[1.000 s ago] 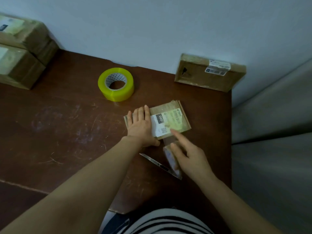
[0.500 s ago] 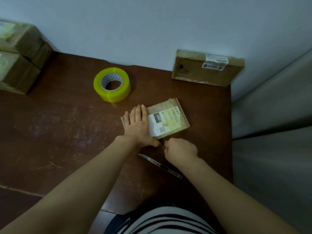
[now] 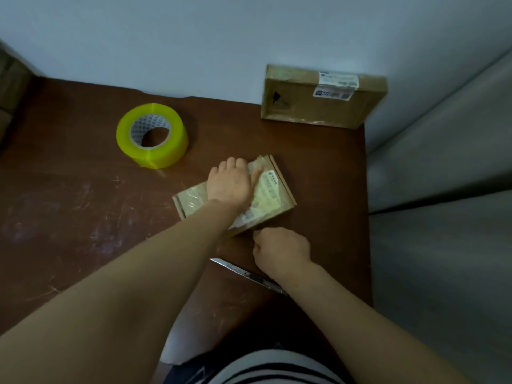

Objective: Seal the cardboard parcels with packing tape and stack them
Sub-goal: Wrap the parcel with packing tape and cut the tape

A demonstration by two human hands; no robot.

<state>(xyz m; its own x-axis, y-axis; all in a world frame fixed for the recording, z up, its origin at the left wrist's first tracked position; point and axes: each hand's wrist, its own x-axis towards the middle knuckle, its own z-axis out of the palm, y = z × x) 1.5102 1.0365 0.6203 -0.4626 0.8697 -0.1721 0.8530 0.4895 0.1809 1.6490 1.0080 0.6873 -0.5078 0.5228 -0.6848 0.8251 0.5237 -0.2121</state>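
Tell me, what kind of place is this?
Probably a small home or back-room packing corner, not a warehouse: a scratched brown wooden table against a plain wall, a yellow roll of packing tape, and a labelled flat cardboard parcel leaning on the wall.

On the tabletop (image 3: 69, 217), tape roll (image 3: 151, 135) lies left of the small parcel (image 3: 277, 195); larger parcel (image 3: 322, 97) behind, knife (image 3: 243, 274) before it.

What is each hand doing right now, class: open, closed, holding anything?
Left hand: open, pressed flat on the small parcel.
Right hand: closed in a fist at the parcel's near edge; what it grips cannot be told.
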